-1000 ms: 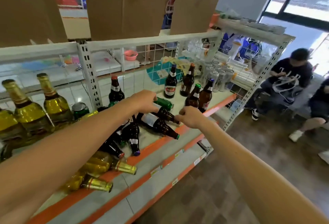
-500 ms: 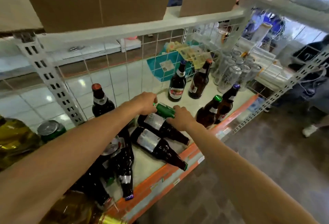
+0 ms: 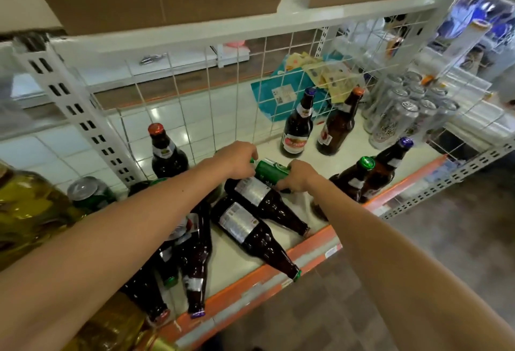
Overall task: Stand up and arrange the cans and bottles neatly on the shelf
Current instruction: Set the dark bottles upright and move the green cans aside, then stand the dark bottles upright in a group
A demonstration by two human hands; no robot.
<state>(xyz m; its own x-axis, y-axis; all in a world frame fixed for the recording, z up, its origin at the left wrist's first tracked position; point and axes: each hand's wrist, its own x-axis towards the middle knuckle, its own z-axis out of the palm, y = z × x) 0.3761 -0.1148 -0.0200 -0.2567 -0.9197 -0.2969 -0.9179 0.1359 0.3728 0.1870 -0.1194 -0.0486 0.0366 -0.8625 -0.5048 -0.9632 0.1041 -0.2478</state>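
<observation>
Both hands curl round the green can (image 3: pixel 271 172), the left hand (image 3: pixel 237 159) at its 9 o'clock end and the right hand (image 3: pixel 299 176) at 3 o'clock. The can lies sideways atop a fallen bottle (image 3: pixel 262 197). It is best lifted straight up without nudging that bottle, then stood on the shelf (image 3: pixel 337 162) toward 1 o'clock.

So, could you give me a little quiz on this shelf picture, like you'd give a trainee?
1. True or false: the left hand and the right hand both grip the green can.
2. Where do the silver cans stand? A) at the right end of the shelf B) on the floor C) in the person's hands
3. How many upright bottles stand to the right of the hands?
Key: 1 true; 2 A; 3 four.
</observation>
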